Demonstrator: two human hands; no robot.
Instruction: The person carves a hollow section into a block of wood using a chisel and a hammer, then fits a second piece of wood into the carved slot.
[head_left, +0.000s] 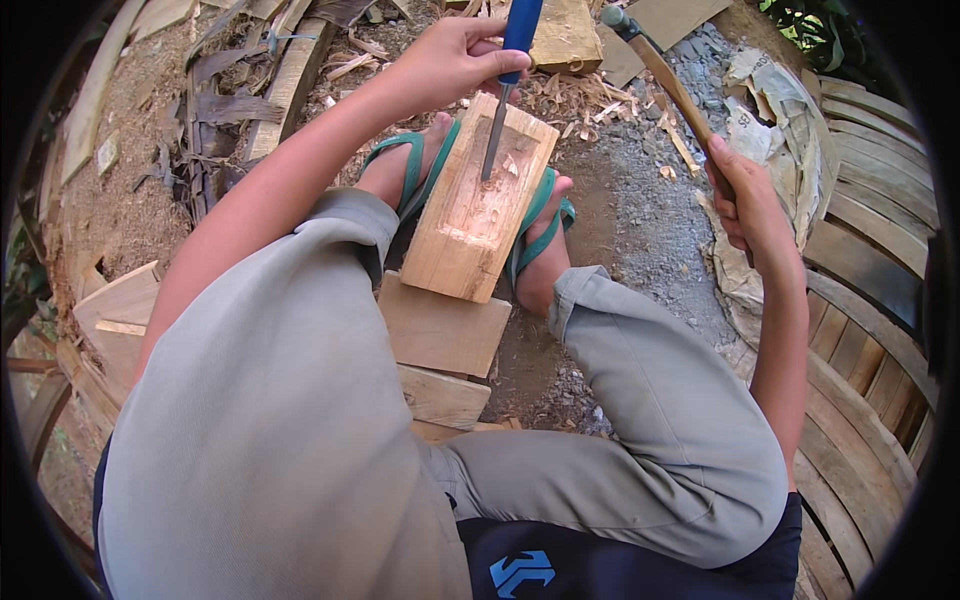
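Between my sandalled feet lies a wooden block [440,250] with a shallow rectangular hollow cut into its upper face. My left hand [455,62] is closed on the blue handle of a chisel [495,135], whose blade slants down with its tip in the hollow. A few pale shavings [512,163] lie beside the tip. Off to the right, my right hand [750,205] grips the wooden handle of a hammer [672,85]. The hammer's head is raised toward the upper right, apart from the chisel.
Flat wood pieces [445,328] lie under the block's near end. Another timber block [565,35] sits beyond, among scattered shavings. Old planks and bark [215,110] lie on the left. A crumpled paper sack [765,120] and a curved slatted wooden structure [870,240] stand at right.
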